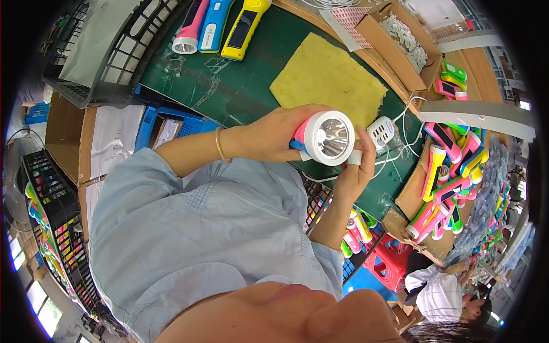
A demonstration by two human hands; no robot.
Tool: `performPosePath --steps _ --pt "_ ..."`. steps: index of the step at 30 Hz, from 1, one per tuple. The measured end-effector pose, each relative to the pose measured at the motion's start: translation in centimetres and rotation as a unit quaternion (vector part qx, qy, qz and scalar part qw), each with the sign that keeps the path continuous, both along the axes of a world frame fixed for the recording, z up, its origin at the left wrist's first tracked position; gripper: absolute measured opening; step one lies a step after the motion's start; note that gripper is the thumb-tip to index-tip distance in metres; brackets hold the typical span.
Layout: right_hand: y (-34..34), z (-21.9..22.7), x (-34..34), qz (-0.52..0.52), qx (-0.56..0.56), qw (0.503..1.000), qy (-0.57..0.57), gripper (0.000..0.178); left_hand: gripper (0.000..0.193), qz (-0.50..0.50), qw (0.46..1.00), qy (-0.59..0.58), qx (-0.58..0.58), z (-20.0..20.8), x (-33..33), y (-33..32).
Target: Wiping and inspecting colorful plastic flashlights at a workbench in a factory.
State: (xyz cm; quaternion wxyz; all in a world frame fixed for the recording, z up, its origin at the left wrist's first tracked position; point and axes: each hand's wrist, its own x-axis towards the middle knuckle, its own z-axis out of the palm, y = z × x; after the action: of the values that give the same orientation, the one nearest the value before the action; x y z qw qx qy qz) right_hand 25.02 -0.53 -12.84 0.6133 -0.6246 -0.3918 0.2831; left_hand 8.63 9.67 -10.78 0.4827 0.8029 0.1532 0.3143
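Observation:
A flashlight (pixel 329 138) with a white rim, a shiny reflector and a pink and blue body is held up over the bench, lens toward me. My left hand (pixel 284 132), with a bangle on its wrist, is closed round its body. At the lens rim is my right hand (pixel 357 167), fingers bent against the flashlight's side, white tape round one finger. The flashlight's head partly hides these fingertips. Behind it lies a yellow cloth (pixel 329 80) on the green bench top (pixel 246 86). Close to my right hand is a white multi-port charger (pixel 381 132) with white cables.
Pink, blue and yellow flashlights (pixel 213 26) lie at the far left of the bench. At right, a carton (pixel 412 191) holds several more. A small box of white parts (pixel 403 43) sits behind. Black crates (pixel 123 51) and cartons stand left; a red stool (pixel 390 266) and another person are at right.

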Motion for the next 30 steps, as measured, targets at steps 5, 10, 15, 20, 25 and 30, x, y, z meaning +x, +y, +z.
performPosePath --steps 5,10,15,20,25,30 --pt "1.6 4.0 0.2 0.036 0.062 0.991 -0.116 0.037 0.069 0.020 0.999 0.025 -0.031 0.0 0.5 -1.0" --pt "3.6 6.8 0.3 0.118 0.043 0.939 -0.320 0.031 0.064 0.046 0.997 0.062 -0.004 0.7 0.7 -1.7" --pt "4.7 7.6 -0.1 0.127 0.024 0.905 -0.405 0.028 0.059 0.022 0.996 0.083 -0.034 1.7 0.7 -1.1" --pt "5.5 6.0 0.4 0.174 -0.003 0.948 -0.264 0.017 0.061 -0.062 0.967 0.184 -0.162 1.6 0.7 -0.1" --pt "6.4 3.6 1.1 0.214 0.061 0.962 -0.160 0.016 0.059 -0.046 0.968 0.173 -0.173 0.4 1.2 -0.4" --pt "6.4 2.5 1.2 0.239 0.088 0.958 -0.129 0.018 0.054 -0.067 0.970 0.159 -0.172 0.5 1.1 -0.5"
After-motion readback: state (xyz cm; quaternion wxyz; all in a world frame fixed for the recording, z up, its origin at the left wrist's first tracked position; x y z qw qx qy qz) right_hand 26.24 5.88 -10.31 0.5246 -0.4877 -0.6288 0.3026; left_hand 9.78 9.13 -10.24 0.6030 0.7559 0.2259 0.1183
